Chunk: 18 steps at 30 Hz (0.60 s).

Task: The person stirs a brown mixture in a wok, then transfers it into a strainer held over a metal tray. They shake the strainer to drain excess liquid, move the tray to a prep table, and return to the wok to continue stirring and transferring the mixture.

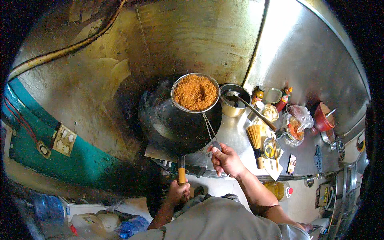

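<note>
My right hand (226, 160) grips the metal handle of a round strainer (207, 124). A heap of orange-brown crumbly food (196, 92) fills the strainer, with a dent right of its middle. The strainer is over the far right part of a dark wok (168, 126); whether it touches the rim I cannot tell. My left hand (179, 190) is closed around the wok's handle (181, 175), which has a wood-coloured grip. Just right of the strainer stands a metal pot (233, 111) of dark liquid, and a ladle (257, 111) lies across its rim.
On the steel counter (229, 132) at right are a bamboo wok brush (255, 142), a small metal bowl (265, 148) with chopsticks (274, 153), sauce bottles (282, 103), plastic bags (300, 115), a red bowl (322, 118) and a phone (291, 164). An oil jug (276, 191) stands below.
</note>
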Each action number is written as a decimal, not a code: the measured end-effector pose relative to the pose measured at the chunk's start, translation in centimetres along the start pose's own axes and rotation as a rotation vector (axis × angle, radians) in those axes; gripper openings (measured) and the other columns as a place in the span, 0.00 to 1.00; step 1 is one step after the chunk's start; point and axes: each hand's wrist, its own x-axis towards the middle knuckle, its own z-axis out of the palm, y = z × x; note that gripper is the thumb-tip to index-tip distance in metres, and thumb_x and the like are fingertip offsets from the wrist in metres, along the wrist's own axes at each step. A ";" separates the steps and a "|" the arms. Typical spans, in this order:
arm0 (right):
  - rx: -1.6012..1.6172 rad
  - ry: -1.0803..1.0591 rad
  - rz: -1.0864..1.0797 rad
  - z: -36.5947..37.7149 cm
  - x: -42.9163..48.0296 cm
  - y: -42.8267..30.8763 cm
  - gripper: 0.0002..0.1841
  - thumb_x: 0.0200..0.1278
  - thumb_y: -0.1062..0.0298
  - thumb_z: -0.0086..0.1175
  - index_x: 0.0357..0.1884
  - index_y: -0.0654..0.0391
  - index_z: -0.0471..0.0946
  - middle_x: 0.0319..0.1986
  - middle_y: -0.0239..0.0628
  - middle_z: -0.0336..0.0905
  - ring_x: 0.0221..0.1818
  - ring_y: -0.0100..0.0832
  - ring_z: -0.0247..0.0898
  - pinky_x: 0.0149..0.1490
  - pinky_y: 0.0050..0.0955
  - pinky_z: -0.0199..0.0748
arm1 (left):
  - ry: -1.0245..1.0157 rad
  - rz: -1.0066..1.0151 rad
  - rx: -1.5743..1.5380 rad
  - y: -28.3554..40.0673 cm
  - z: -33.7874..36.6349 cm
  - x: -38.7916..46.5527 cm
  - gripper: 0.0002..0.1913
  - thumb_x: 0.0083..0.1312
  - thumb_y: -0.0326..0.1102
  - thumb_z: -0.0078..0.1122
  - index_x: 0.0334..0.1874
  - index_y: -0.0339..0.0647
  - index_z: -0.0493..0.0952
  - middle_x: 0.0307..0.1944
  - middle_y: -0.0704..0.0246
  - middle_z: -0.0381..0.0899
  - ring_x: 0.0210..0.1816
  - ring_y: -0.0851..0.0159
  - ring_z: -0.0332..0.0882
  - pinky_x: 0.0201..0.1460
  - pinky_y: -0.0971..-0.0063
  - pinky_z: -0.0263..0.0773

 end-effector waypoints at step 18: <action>0.035 0.045 0.004 0.9 -0.8 0.6 0.12 0.81 0.59 0.47 0.52 0.58 0.71 0.20 0.29 0.61 0.13 0.24 0.59 0.18 0.28 0.68 | -0.016 0.002 0.128 4.4 0.4 -4.3 0.15 0.65 0.25 0.57 0.52 0.42 0.66 0.25 0.71 0.71 0.19 0.71 0.71 0.19 0.71 0.69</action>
